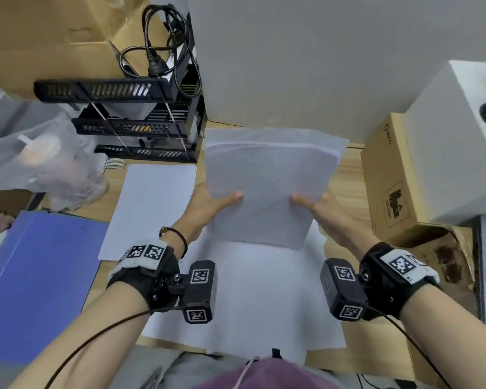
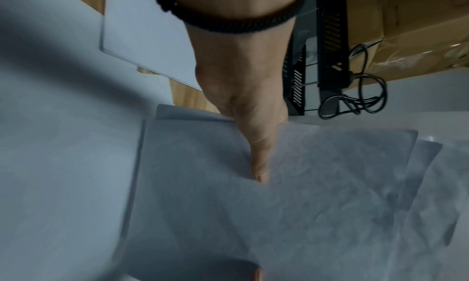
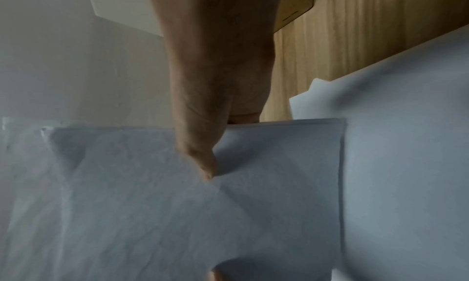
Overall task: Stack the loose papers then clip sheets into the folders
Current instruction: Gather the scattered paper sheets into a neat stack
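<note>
1. A person's left hand [image 1: 208,204] and right hand [image 1: 324,209] hold a sheaf of loose papers [image 1: 267,186] above a wooden desk [image 1: 345,175], one hand on each side edge of the sheaf, near its lower corners.

2. Each hand pinches the sheaf: the thumbs [image 2: 259,165] lie flat on the top sheet, pointing inward toward each other, while the fingers go out of sight beneath. The right wrist view shows the same hold, the thumb [image 3: 203,161] pressing a crease into the paper.

3. The sheaf's long axis runs near to far, away from the person. Its far edges are uneven, with several sheets fanned out of line.

4. More white sheets [image 1: 253,299] lie flat on the desk right under the hands, and a separate sheet [image 1: 152,209] lies to the left.

5. A blue folder [image 1: 37,282] lies at the near left, beside the left forearm, well apart from the sheaf.

6. Judgement: stacking is unfinished. Squaring the sheaf likely means standing it on its near short edge and tapping it on the desk. The folder lies to the left of the grip, so the left hand is the nearer one for opening it.

7. A black tray rack [image 1: 141,127] stands far left; a cardboard box [image 1: 387,178] sits to the right.
</note>
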`<state>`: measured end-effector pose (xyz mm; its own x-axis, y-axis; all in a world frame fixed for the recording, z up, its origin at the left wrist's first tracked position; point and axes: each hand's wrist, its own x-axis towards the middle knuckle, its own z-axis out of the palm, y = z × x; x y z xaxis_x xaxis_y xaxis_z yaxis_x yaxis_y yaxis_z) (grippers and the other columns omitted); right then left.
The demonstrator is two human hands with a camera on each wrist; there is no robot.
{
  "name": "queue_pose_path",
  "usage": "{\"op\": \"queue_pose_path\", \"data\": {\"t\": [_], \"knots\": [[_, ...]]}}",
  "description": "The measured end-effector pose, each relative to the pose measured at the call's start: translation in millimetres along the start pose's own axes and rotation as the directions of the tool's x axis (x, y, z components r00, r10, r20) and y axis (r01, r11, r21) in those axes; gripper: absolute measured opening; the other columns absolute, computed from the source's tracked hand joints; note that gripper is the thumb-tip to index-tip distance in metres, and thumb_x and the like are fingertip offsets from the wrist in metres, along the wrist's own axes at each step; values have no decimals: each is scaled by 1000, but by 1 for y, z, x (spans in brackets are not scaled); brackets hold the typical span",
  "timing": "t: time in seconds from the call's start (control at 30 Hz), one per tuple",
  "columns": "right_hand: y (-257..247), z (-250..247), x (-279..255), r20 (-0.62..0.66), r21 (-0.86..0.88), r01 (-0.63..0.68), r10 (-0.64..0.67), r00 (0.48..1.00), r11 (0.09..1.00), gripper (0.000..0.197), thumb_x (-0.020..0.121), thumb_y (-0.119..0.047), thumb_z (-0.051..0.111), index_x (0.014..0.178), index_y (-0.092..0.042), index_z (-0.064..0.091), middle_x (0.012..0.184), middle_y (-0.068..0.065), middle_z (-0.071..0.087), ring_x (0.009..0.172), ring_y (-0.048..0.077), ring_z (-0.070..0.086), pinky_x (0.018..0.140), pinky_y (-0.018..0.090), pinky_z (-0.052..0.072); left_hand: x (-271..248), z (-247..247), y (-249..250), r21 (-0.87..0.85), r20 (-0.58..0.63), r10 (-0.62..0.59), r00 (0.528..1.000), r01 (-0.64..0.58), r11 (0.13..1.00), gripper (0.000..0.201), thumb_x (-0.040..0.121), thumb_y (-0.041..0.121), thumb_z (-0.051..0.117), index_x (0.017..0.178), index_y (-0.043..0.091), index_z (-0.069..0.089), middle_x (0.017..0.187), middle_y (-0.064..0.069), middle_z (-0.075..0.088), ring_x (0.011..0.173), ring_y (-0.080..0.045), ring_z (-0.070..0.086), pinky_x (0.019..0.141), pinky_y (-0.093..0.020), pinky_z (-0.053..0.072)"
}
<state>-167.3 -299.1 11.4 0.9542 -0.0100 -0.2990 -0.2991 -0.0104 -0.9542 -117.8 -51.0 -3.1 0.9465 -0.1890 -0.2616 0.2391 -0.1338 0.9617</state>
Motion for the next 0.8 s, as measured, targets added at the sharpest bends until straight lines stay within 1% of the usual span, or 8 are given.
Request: {"op": "queue_pose_path", "data": {"t": [0.07, 0.2, 0.33, 0.43, 0.53, 0.6, 0.7, 0.8], "knots": [[-17, -2, 8, -12, 28, 50, -49, 999, 998, 26, 89, -17, 65, 114, -23, 64, 118, -6, 69, 107, 10, 66, 90, 29, 52, 7, 2, 19, -44, -46, 60, 997, -62, 997, 59, 74, 18, 82, 128, 9, 58, 114, 1, 71, 103, -12, 69, 81, -22, 55], [-33, -12, 14, 28, 110, 80, -84, 996, 991, 36, 87, -16, 67, 123, -18, 61, 125, -1, 67, 114, 14, 63, 96, 28, 51, 9, 1, 36, -54, -58, 128, 990, -131, 990, 38, 77, 6, 78, 113, 12, 66, 109, -2, 73, 101, -16, 70, 82, -23, 54], [9, -11, 6, 104, -9, -66, 67, 992, 998, 36, 91, -14, 63, 127, -16, 58, 126, -1, 65, 116, 16, 62, 96, 29, 51, 0, -9, -8, 22, -13, -15, 1000, 15, 1000, 59, 76, 19, 81, 129, 12, 56, 117, 2, 70, 107, -12, 67, 88, -28, 54], [32, -1, 3, 106, -107, -153, 164, 981, 982, 18, 97, -22, 56, 114, -25, 59, 114, -12, 65, 102, 3, 61, 81, 14, 51, -11, -12, -33, 60, 4, -67, 998, 67, 996, 70, 74, 30, 82, 135, 16, 50, 123, 6, 67, 111, -8, 64, 90, -24, 54], [29, 3, 15, -70, -154, -83, 73, 995, 985, 11, 99, -17, 52, 103, -23, 60, 94, -14, 63, 81, -3, 58, 62, 7, 48, -13, -13, -26, 87, 8, -79, 997, 78, 993, 38, 85, 18, 73, 120, 23, 60, 113, 10, 70, 103, -7, 66, 79, -16, 53], [21, -1, 28, -133, -259, -29, -6, 991, 965, 14, 98, -12, 48, 98, -11, 63, 85, -6, 63, 73, 4, 57, 60, 15, 48, -12, -20, -21, 100, 0, -68, 998, 67, 993, 28, 88, 12, 68, 113, 24, 63, 109, 7, 71, 98, -7, 68, 79, -17, 52], [16, -12, 45, -116, -406, -57, 10, 993, 912, 22, 95, -9, 46, 88, 9, 57, 80, 9, 57, 72, 18, 53, 67, 32, 41, -19, -43, -37, 70, -118, -120, 986, 128, 989, 21, 92, 12, 63, 108, 24, 64, 110, 4, 70, 98, -7, 67, 76, -19, 51], [22, -16, 49, -37, -521, -159, 164, 986, 839, 22, 90, -9, 46, 72, 1, 54, 70, 13, 56, 63, 22, 52, 67, 35, 41, -39, -71, -82, 108, -318, -267, 910, 314, 943, 20, 95, 9, 53, 107, 21, 63, 112, 2, 64, 102, -13, 59, 78, -20, 45]]}}
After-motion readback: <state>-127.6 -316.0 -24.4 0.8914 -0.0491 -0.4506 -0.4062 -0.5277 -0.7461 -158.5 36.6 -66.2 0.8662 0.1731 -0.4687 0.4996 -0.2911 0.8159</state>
